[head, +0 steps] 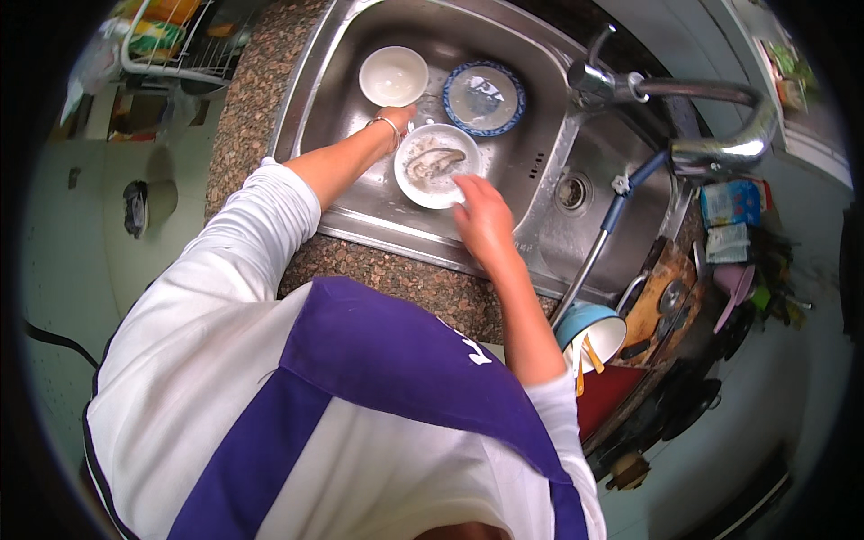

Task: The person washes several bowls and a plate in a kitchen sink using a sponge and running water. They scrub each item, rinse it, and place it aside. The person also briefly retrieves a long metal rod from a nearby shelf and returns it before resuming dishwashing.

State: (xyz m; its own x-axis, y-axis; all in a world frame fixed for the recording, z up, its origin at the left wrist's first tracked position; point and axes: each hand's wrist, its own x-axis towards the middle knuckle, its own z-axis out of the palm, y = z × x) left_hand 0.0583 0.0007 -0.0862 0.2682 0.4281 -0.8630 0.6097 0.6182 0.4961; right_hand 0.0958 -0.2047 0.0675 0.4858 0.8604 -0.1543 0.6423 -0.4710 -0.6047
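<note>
My left hand (397,125), a bangle at its wrist, reaches into the steel sink basin beside the lower edge of a white bowl (393,75). Its fingertips are partly hidden, so I cannot tell whether it grips anything. Below it is a white dish (408,183) of cloudy liquid, with an elongated grey-brown piece (440,159) in it. My right hand (484,216) is at the dish's lower right rim, fingers over the edge and thumb outside; a firm grip is not clear. Up and right of the dish, a blue-rimmed plate (484,98) holds water.
A chrome faucet (725,148) arches over the smaller basin with its drain (574,194). A blue bowl (590,331) with utensils hangs over the counter's right part, near a wooden cutting board (665,297). Speckled granite (398,280) edges the sink; a wire rack (172,64) stands upper left.
</note>
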